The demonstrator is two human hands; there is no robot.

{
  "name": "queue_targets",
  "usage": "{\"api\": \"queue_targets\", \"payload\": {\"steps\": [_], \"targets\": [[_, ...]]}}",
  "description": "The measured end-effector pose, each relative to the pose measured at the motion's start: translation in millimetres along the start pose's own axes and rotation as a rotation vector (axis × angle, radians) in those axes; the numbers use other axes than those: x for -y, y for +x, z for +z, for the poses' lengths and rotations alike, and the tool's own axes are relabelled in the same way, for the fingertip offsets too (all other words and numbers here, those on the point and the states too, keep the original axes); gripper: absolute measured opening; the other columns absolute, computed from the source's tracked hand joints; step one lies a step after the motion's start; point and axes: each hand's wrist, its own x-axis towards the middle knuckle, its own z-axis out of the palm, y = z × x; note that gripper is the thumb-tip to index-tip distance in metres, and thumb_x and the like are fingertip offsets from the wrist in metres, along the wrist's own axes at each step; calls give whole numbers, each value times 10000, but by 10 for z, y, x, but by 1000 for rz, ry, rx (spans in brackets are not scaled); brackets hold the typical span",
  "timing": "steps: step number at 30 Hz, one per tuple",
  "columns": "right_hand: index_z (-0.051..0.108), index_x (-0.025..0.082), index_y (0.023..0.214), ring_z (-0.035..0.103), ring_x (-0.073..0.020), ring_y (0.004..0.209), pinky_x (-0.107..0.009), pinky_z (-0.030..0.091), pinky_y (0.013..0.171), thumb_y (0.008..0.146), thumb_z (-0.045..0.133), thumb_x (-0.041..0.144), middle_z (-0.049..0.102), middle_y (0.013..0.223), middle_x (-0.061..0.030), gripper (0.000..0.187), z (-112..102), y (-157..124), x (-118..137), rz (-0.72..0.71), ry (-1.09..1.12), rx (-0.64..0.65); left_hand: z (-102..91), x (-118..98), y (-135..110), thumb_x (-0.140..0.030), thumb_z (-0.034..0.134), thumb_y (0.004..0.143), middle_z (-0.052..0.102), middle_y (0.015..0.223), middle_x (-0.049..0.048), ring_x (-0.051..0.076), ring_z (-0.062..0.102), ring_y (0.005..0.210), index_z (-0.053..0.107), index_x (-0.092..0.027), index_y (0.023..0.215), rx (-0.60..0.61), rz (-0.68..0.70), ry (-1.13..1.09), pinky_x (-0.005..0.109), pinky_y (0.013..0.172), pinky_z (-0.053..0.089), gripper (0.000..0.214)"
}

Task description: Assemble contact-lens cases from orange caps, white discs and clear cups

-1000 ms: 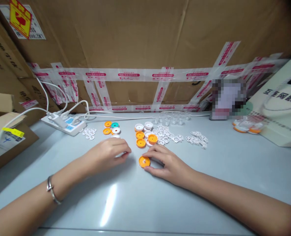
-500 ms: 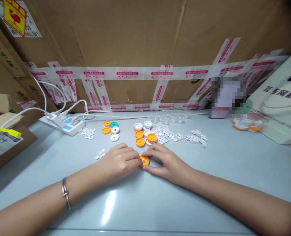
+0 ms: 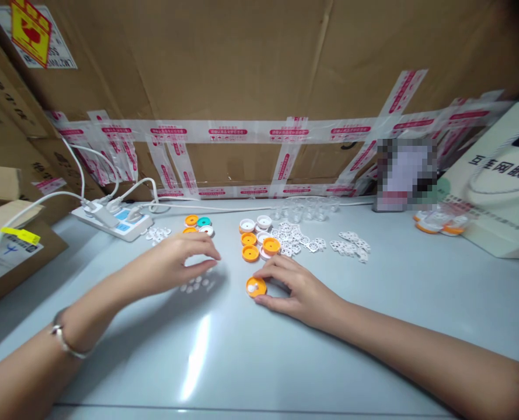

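An orange round plastic cap point(image 3: 257, 286) with a small white piece on its top rests on the table, and my right hand point(image 3: 298, 289) grips its rim between thumb and fingers. To the left, my left hand point(image 3: 176, 262) hovers above the table, fingers apart, holding nothing. Under it lie several small white discs point(image 3: 193, 286), partly hidden. Beyond my right hand stand several orange and white round caps point(image 3: 250, 253). Past my left hand are more caps, a teal cap point(image 3: 204, 222) among them, some covered by the hand.
White spoked plastic pieces point(image 3: 291, 233) lie in piles behind my right hand. Clear plastic cups point(image 3: 307, 208) line the back. A power strip point(image 3: 123, 224) with white cables sits at back left; a paper bag point(image 3: 500, 192) and a blurred-out upright item point(image 3: 403, 175) stand at right.
My left hand has let go of the orange cap and moved left, opening its fingers. A small white piece now shows on the cap. My right hand keeps its place.
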Motion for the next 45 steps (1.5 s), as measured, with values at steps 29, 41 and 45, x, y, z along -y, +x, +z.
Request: {"api": "queue_targets", "payload": {"steps": [29, 41, 45], "targets": [[540, 189, 944, 568, -184, 855, -328, 468, 765, 718, 679, 355, 597, 902, -52, 313, -15, -28, -24, 103, 50, 6, -208, 309, -158, -238, 533, 703, 641, 770, -7, 149, 577, 706, 637, -226, 786, 523, -424, -49, 208, 619, 398, 133], [542, 185, 951, 574, -181, 853, -329, 470, 764, 714, 682, 352, 598, 911, -55, 322, -37, -30, -13, 128, 71, 17, -223, 290, -181, -295, 571, 644, 641, 740, 10, 175, 569, 682, 621, -206, 732, 590, -561, 63, 225, 562, 386, 135], [546, 190, 951, 585, -175, 836, -330, 483, 754, 719, 676, 348, 606, 902, -52, 310, -36, -35, -8, 119, 72, -1, -245, 338, -215, -263, 525, 678, 655, 724, 4, 156, 580, 656, 642, -208, 721, 569, -536, 44, 213, 552, 395, 137]]}}
